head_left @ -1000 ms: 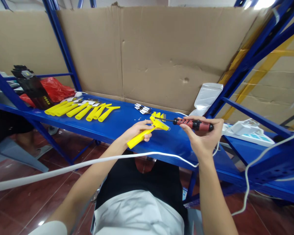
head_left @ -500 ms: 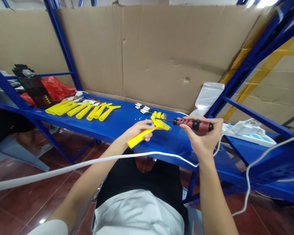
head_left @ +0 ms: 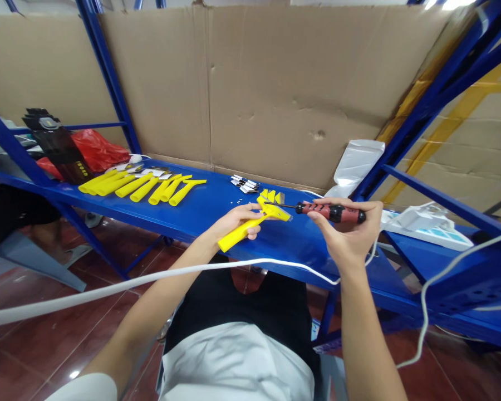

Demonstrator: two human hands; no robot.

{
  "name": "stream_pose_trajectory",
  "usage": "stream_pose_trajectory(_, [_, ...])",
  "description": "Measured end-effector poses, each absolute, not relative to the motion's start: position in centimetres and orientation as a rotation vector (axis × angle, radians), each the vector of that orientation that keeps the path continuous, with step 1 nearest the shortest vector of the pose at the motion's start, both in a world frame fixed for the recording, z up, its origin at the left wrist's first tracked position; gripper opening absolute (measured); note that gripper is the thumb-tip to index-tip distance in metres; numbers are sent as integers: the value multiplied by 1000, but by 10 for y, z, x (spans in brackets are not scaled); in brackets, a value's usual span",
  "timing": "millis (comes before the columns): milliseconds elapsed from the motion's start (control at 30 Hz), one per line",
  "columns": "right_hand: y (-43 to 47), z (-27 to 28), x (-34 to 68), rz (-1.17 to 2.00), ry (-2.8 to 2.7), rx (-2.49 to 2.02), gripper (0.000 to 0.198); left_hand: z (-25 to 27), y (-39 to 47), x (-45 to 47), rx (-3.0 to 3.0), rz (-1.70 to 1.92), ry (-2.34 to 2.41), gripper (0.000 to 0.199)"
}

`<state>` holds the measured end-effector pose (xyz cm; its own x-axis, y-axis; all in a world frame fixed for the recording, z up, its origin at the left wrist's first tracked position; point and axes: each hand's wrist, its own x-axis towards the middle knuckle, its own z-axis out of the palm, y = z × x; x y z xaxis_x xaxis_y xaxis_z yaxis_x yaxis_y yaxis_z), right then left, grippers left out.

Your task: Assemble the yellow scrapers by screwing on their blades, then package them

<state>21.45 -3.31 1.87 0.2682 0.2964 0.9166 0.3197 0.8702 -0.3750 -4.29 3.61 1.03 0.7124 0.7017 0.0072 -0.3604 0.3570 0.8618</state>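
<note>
A yellow scraper (head_left: 239, 236) is gripped by my left hand (head_left: 242, 218), its handle slanting down to the left and its wide head turned up and to the right. My right hand (head_left: 350, 231) is closed around a red and black screwdriver (head_left: 332, 212). The screwdriver lies nearly level, and its shaft reaches left to the scraper's head; the exact contact of the tip is too small to make out. Just behind the head lie several small yellow pieces (head_left: 271, 195). Black and white strips (head_left: 245, 184) rest a little further back.
Several yellow scrapers (head_left: 144, 188) lie in a row on the blue bench (head_left: 209, 211), left of my hands. Beyond them are a red plastic bag (head_left: 98, 151) and a black box (head_left: 62, 153). A white cable (head_left: 171, 273) crosses in front of me. Cardboard (head_left: 275, 83) walls the back.
Almost nothing differs. Both hands keep their places on the scraper and the screwdriver, and the whole view has shifted very slightly.
</note>
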Motion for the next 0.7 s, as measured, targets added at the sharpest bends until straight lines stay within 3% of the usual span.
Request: stream_pose_trajectory(700, [-32, 16, 217, -22, -1320, -588, 72, 12, 34, -41, 972, 718, 382, 31])
